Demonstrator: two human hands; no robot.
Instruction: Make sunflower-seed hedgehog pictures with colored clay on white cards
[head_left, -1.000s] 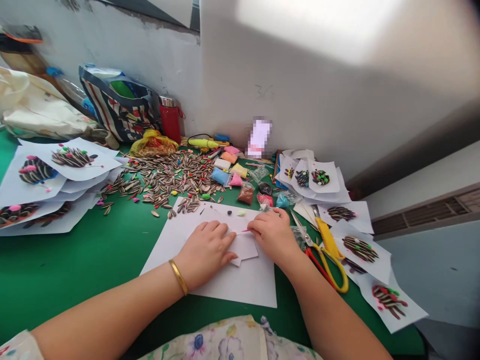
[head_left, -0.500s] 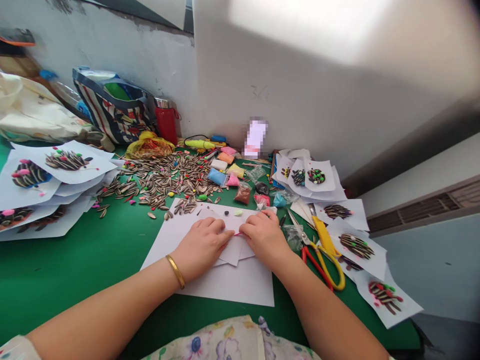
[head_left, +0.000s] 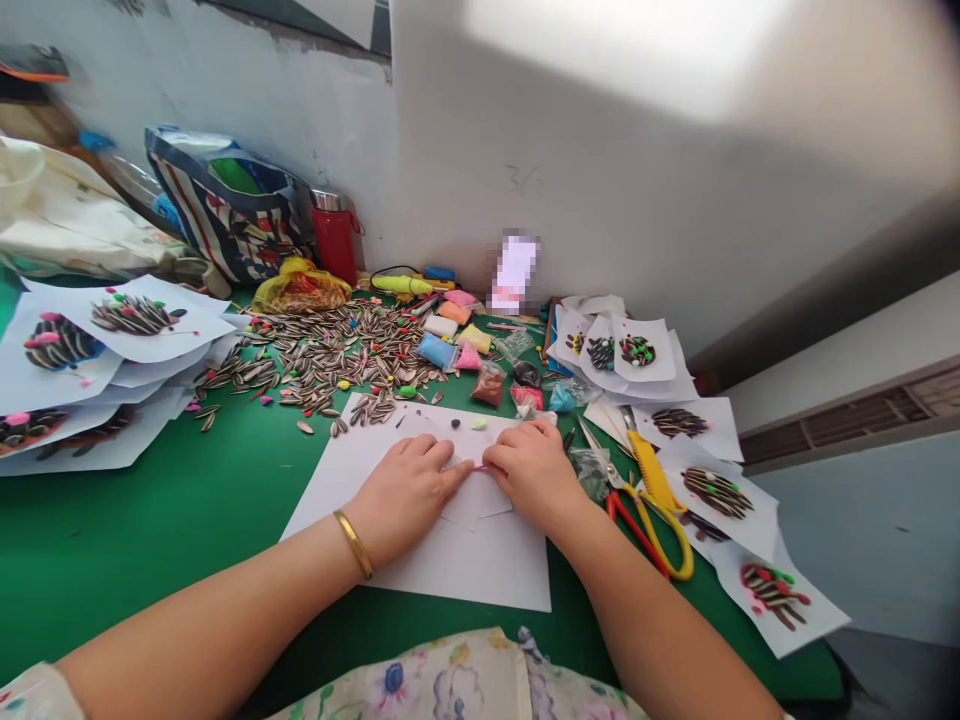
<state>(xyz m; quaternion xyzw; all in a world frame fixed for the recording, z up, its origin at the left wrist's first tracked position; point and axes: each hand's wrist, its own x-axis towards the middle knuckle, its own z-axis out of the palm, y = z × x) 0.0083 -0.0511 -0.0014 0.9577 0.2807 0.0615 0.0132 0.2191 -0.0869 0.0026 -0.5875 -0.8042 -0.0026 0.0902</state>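
Observation:
A large sheet of white paper [head_left: 480,570] lies on the green tabletop, with smaller white sheets [head_left: 461,515] on top of it. My left hand [head_left: 409,490], a gold bangle at its wrist, rests on the papers with fingers closed. Opposite it, my right hand [head_left: 532,470] is bent with its fingertips pressed together. A thin pink strip of what looks like modelling clay [head_left: 481,468] stretches between the fingertips of both hands; its ends are hidden. Just beyond lie a small black clay piece [head_left: 455,423] and a pale green clay piece [head_left: 478,425].
Sunflower seeds [head_left: 352,345] are heaped at the back left. Bagged coloured clay [head_left: 439,350] lies behind the paper. Scissors [head_left: 637,510] and a yellow cutter [head_left: 651,470] lie right. Seed-decorated sheets [head_left: 139,350] are stacked left, others right. A red flask [head_left: 335,240] stands behind.
Both hands stay at nearly the same spot over the papers, the pink strip still between their fingertips. The view has shifted very slightly.

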